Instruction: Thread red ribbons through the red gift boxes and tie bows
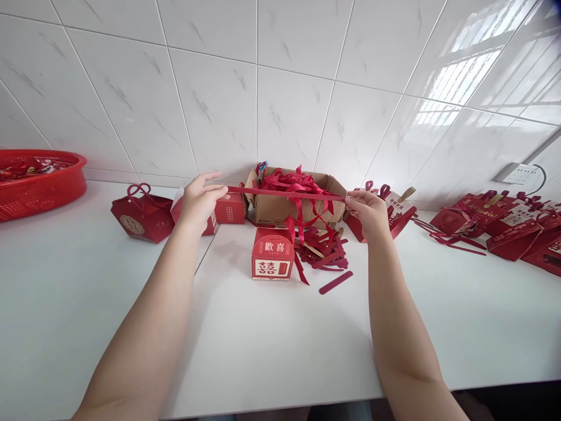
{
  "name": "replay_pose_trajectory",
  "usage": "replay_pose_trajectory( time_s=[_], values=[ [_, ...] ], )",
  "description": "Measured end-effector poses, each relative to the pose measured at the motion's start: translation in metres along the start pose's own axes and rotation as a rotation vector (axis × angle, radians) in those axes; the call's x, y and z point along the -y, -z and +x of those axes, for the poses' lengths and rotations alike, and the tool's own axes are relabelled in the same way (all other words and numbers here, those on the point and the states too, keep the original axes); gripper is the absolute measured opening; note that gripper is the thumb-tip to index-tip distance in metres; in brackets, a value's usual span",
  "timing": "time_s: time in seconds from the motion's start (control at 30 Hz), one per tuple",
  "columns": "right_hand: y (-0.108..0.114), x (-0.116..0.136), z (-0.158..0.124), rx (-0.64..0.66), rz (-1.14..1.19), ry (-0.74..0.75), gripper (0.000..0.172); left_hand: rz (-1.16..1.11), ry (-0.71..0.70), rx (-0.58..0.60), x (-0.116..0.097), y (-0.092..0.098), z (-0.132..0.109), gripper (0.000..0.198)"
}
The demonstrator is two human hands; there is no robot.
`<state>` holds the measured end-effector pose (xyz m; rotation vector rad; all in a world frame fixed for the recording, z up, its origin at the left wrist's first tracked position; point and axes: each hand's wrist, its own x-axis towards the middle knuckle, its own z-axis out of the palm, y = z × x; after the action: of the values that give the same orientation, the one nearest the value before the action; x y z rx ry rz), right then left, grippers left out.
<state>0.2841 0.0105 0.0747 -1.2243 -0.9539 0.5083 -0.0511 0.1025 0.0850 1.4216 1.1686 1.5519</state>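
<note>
While the left hand (199, 202) and right hand (369, 211), well apart, each pinch one end of a red ribbon (284, 193) stretched straight above the white counter (280, 345), I suspect a loosened fingertip could let it drop, or a dip could tangle it with the glossy ribbons (295, 180) spilling from the open carton (272, 210). Far left, a red basket (52, 199) holds shiny pieces, too small to identify.

At twelve o'clock: smooth cloth-like ribbon (272, 192), matt cardboard carton (272, 211), smooth paperboard double-happiness box (272, 256) and glossy wall tiles (291, 114).
</note>
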Motion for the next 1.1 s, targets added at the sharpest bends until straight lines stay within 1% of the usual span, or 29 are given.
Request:
replay_pose_trajectory(
  time_s=[0.27,0.5,0.7,0.8,0.93,1.1],
  values=[
    [-0.0010,0.0034,-0.0022,-0.019,-0.032,0.001,0.027,0.019,0.001,0.000,0.0025,0.0009,0.0015,0.041],
    [-0.0005,0.0057,-0.0037,-0.018,-0.022,-0.018,0.024,0.023,-0.011,0.012,0.0070,0.0021,0.0043,0.042],
    [0.0050,0.0069,-0.0027,0.064,0.014,-0.072,0.021,0.018,0.018,-0.029,0.0054,-0.0003,0.0035,0.037],
    [0.0068,0.0073,-0.0020,0.084,0.030,-0.097,0.020,0.014,0.040,-0.042,0.0044,-0.0013,0.0031,0.037],
    [0.0067,0.0084,-0.0029,0.100,0.043,-0.083,0.021,0.027,0.043,-0.044,0.0048,-0.0017,0.0029,0.035],
    [0.0064,0.0086,-0.0041,0.112,0.046,-0.060,0.025,0.052,0.002,-0.026,0.0074,-0.0014,0.0031,0.028]
  ],
)
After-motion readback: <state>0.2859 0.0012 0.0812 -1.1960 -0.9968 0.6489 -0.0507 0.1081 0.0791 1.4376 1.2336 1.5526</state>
